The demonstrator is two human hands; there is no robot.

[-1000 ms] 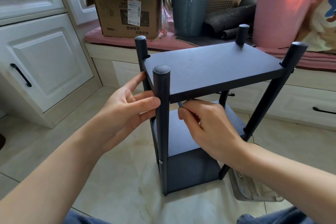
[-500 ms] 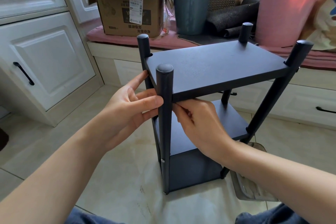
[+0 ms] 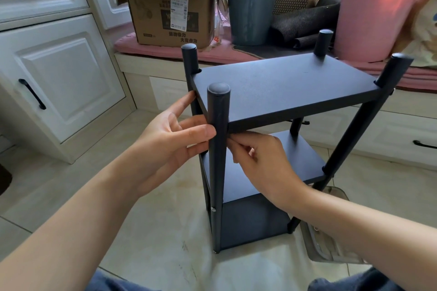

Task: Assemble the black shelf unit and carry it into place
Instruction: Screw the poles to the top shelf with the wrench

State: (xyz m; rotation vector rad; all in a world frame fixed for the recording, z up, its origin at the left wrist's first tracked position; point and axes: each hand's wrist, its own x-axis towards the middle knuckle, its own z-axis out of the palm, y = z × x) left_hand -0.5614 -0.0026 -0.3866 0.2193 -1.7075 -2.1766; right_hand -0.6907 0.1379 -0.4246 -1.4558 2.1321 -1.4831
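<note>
The black shelf unit (image 3: 283, 85) stands upright on the tiled floor, with three boards between four round posts. My left hand (image 3: 170, 139) rests against the near front post (image 3: 218, 172); its fingers lie fairly straight, the index reaching the top board's left edge. My right hand (image 3: 264, 160) is tucked under the top board's front edge, right beside that post. Its fingertips are pinched together there. What they pinch is hidden now; an earlier frame shows a thin grey tool between them.
A white cabinet (image 3: 59, 73) stands to the left. Behind the shelf a pink-cushioned bench (image 3: 212, 54) carries a cardboard box (image 3: 170, 7), a grey bucket (image 3: 250, 9) and a pink tub (image 3: 373, 16). A clear plastic tray (image 3: 331, 238) lies on the floor by the right rear post.
My right hand has slid left along the underside of the top board up to the near post, and the thin grey tool is now hidden. My left hand has stayed on the post.
</note>
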